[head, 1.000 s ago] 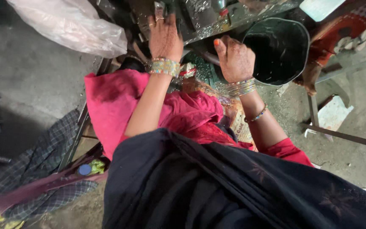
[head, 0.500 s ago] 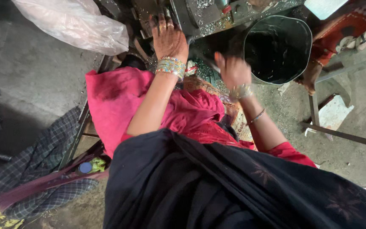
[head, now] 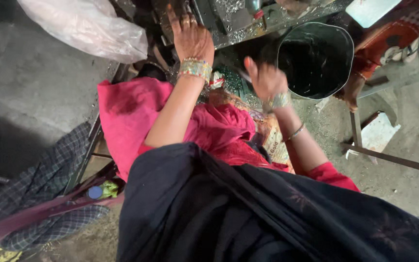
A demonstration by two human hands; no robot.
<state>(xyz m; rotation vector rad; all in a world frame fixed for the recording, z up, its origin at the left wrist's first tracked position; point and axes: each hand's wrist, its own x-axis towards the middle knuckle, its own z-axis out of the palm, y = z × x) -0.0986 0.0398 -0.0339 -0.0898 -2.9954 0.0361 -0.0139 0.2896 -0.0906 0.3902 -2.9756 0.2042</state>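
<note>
The metal bench (head: 287, 19) runs along the top of my view, and its far part is cut off by the edge. It is covered with shiny little metal bits. My left hand (head: 190, 41) lies flat on it, palm down, fingers spread and loose, holding nothing. The fingertips reach in among dark parts that I cannot make out. A wide band of bangles (head: 196, 69) sits on that wrist.

My right hand (head: 265, 80) is in the air just below the bench edge, beside the black bucket (head: 316, 60). It is blurry, so I cannot tell if its fingers are curled on something or loose. The bucket is dark inside, and I cannot see what is in it.

A pink cloth (head: 132, 121) lies over my lap. My black shawl (head: 248, 218) fills the bottom and hides my legs. A clear plastic bag (head: 86, 29) lies at the top left on the grey floor (head: 35, 97).
</note>
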